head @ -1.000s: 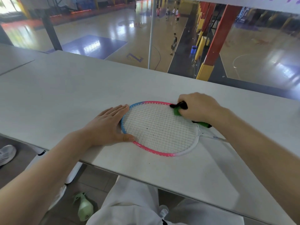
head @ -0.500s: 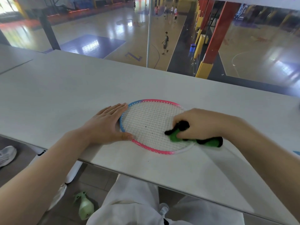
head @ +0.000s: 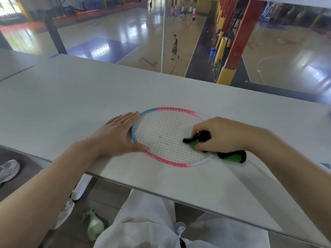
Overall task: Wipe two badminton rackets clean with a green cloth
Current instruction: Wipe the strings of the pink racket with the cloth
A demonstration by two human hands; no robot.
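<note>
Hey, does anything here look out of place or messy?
Mostly tidy. One oddity: a pale green spray bottle lies tipped on the floor under the table. A few dark specks dot the racket strings.

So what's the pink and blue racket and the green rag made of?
The pink and blue badminton racket has a glossy painted frame, likely metal or carbon, which the picture cannot settle. Its thin white strings look like nylon. The green and black cloth bunches softly under the right hand, so it is probably fabric.
</note>
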